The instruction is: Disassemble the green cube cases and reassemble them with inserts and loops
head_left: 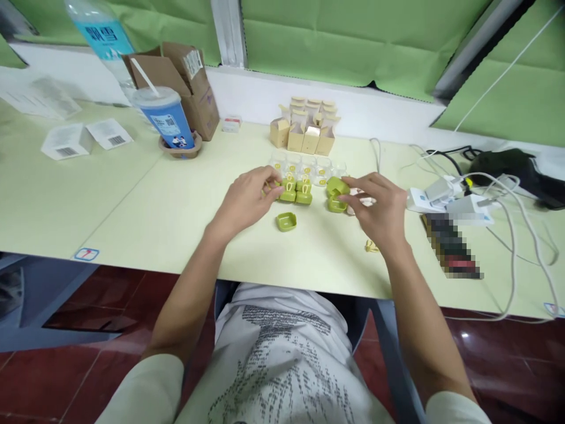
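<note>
My left hand [247, 197] has its fingers curled round a small green box, mostly hidden behind the fingertips, at the left end of a cluster of small green boxes [303, 196] with pale yellow loops on top. My right hand [380, 206] grips a green piece [337, 186] between thumb and fingers, just above or against a shallow green tray [336, 205]. Another open green tray [286, 221] lies on the table between my hands. Some pale pink pieces [366, 202] are partly covered by my right hand. Yellow loops [371, 246] lie by my right wrist.
Clear little cups [321, 168] with yellow marks stand behind the green boxes. Open small cartons [304, 135] are beyond them. At left stand a blue drink cup [171, 123], a cardboard box [200, 97] and a bottle [103, 44]. A power strip [424, 201] and cables lie right.
</note>
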Demonstrator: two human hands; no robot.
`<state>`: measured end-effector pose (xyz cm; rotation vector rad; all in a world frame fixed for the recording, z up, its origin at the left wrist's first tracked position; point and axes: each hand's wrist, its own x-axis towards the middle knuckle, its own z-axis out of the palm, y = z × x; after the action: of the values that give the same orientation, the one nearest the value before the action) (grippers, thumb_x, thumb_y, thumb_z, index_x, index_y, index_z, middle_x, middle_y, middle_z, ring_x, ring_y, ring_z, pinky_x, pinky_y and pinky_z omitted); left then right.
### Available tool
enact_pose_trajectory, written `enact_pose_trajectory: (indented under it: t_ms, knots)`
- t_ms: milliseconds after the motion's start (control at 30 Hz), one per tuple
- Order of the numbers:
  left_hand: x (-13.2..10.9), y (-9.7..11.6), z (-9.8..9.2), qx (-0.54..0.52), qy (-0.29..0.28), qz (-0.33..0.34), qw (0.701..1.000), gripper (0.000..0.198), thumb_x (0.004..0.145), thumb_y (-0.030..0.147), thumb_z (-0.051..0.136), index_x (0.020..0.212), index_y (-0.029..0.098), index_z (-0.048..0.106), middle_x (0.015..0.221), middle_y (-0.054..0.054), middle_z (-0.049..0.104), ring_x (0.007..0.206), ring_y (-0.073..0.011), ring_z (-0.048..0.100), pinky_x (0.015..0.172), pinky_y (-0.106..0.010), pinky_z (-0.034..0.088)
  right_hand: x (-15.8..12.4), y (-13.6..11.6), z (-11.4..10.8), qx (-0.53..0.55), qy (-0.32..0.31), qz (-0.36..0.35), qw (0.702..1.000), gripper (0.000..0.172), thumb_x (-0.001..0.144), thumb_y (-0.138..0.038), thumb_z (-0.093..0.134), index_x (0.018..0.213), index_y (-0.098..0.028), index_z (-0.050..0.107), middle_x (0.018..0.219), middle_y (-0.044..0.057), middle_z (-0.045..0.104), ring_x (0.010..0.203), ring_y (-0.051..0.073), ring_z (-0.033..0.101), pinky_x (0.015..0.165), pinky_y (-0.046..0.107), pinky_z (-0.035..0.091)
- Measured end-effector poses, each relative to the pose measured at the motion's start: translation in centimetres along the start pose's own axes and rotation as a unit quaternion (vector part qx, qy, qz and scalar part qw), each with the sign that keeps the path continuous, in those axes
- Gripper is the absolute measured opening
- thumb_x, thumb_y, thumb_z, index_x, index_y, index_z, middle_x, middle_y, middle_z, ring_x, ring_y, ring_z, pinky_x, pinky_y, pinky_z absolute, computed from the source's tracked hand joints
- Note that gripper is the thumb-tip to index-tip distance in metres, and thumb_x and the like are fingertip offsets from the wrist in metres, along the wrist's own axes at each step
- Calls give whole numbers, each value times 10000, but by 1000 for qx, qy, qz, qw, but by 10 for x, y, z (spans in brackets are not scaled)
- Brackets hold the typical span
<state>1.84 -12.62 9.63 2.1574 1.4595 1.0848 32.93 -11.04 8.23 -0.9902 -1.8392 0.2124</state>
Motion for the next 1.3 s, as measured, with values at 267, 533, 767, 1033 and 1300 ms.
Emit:
enact_pose_trajectory:
  t_ms: [267, 533, 767, 1033, 1300]
  knots:
    - [5, -14, 0, 107, -7, -30, 994, 83, 1063, 277, 674, 1081, 219, 731, 1169, -94, 797, 976, -259, 734, 953, -434, 583, 31, 33, 38, -336, -191, -53, 921, 326, 1018, -74, 651, 1202, -214, 880, 1166, 126, 828, 946, 279, 712, 668, 364, 367]
    - [3, 9, -1, 217, -79, -99, 968, 220, 1141, 284, 621, 1311, 188, 723, 1389, -155, 749, 1220, -339, 742, 1078, -495, 590, 27, 21, 51, -426, -270, -77, 860, 332, 1129, -92, 530, 1258, -145, 831, 1237, 193, 799, 1050, 302, 666, 737, 394, 317]
    - [-1, 13, 3, 273, -116, -141, 944, 403, 1175, 318, 564, 1522, 115, 603, 1508, -250, 722, 1493, -433, 600, 1120, -534, 584, 25, 22, 58, -420, -289, -78, 857, 346, 1156, -100, 501, 1334, -127, 796, 1263, 209, 798, 1118, 316, 669, 788, 395, 368]
    - [-3, 8, 9, 275, -188, -141, 932, 504, 1180, 446, 526, 1529, 84, 545, 1428, -294, 750, 1445, -483, 613, 1076, -528, 570, 18, 26, 50, -392, -232, -79, 887, 282, 1147, -140, 582, 1308, -152, 813, 1323, 185, 823, 1139, 321, 682, 815, 403, 400]
    - [-5, 5, 12, 270, -217, -145, 927, 702, 1159, 457, 532, 1739, 97, 368, 1558, -276, 692, 1523, -459, 582, 1140, -500, 540, 12, 40, 49, -343, -245, -95, 902, 306, 1170, -279, 613, 1174, -150, 890, 1334, 202, 813, 1194, 358, 638, 893, 451, 413]
